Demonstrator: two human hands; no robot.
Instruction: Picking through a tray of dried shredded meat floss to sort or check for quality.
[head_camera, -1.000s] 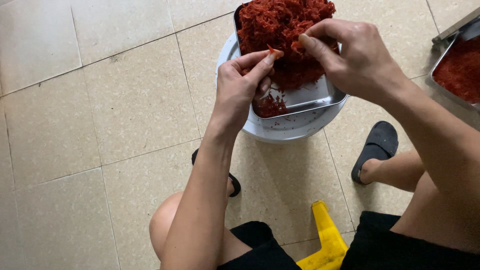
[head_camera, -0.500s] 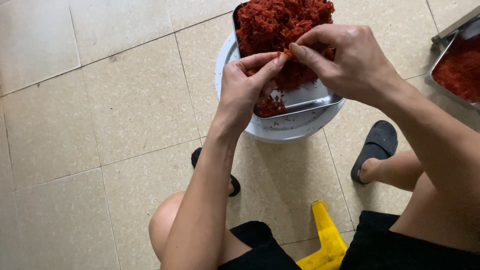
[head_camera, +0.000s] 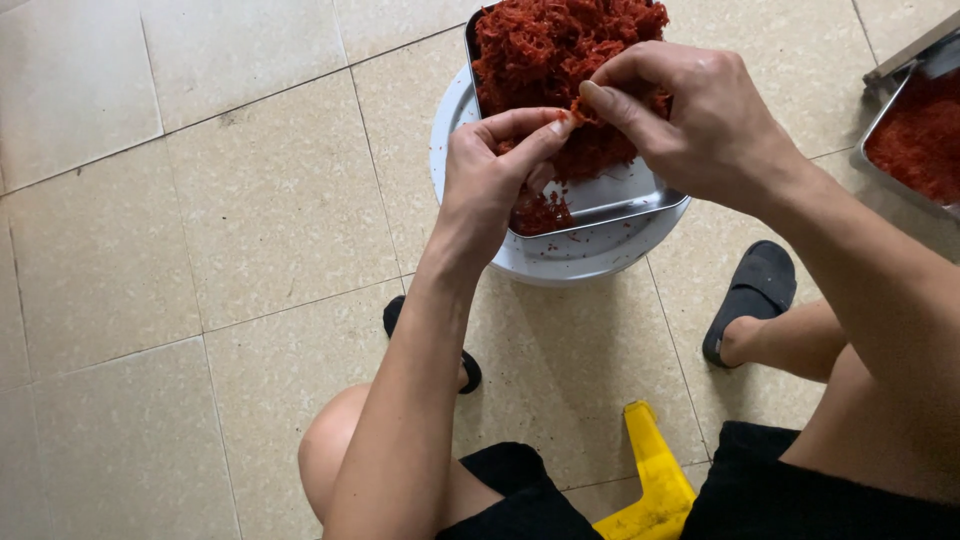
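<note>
On the beige tiled floor (head_camera: 250, 200), both hands are pinching one red shred (head_camera: 572, 112) between left hand (head_camera: 495, 175) and right hand (head_camera: 690, 120) at upper centre over the steel tray (head_camera: 620, 195), whose near end is lying bare while a shredded pile (head_camera: 560, 50) is remaining.

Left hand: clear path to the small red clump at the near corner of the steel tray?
Probably yes. The left hand hovers just above that clump in the steel tray, nothing between; but its fingertips, with the right hand, pinch a shred.
</note>
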